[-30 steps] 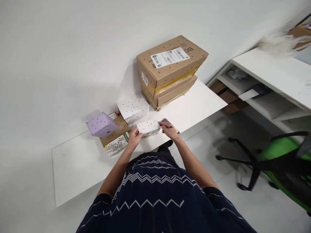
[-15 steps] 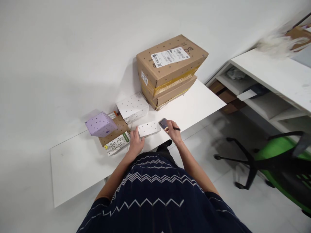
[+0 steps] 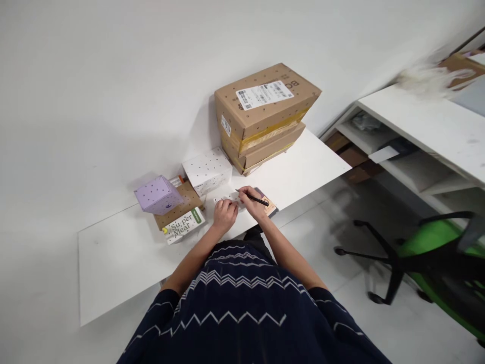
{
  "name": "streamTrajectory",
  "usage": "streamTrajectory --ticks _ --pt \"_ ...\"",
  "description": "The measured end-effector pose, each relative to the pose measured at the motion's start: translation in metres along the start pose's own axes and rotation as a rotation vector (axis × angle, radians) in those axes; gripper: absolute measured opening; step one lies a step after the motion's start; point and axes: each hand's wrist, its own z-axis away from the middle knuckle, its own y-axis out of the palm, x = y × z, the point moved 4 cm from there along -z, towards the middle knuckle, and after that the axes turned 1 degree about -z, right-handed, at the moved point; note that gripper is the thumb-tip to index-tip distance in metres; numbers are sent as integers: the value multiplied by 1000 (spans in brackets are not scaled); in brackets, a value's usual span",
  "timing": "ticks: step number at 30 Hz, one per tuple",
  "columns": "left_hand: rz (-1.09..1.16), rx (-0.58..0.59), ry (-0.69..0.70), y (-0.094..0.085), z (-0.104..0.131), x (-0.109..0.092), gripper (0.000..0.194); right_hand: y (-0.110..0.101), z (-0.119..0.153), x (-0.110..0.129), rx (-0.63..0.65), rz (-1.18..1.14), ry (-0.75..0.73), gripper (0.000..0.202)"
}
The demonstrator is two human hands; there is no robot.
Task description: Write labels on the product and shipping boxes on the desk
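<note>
In the head view, my right hand (image 3: 251,203) is closed around a black pen (image 3: 259,199), whose tip points left over a small white dotted box (image 3: 231,195). My left hand (image 3: 226,215) curls its fingers over the near side of that box, and the two hands cover much of it. Partly under my right wrist lies a smartphone (image 3: 272,208) on the white table (image 3: 121,263). Left of my left hand sits a white carton printed "Super Meal" (image 3: 184,226). Behind my hands stands a larger white dotted box (image 3: 207,169).
A purple box (image 3: 157,195) rests on a flat brown box (image 3: 189,195) at the left. Stacked brown cartons (image 3: 267,119) stand against the wall. To the right are a white shelf unit (image 3: 420,131) and a green office chair (image 3: 435,245).
My right hand has moved left with the pen, from the phone to the small box. The phone now lies further right. My left hand has shifted right onto the box.
</note>
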Motion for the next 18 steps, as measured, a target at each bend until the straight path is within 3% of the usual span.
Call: streamTrajectory --ticks 8,18 --pt "-76 -88 36 4 4 0 16 8 -8 -25 -96 56 -74 14" --pt "-77 -81 31 3 5 -2 21 8 -5 -21 -25 155 -153 20"
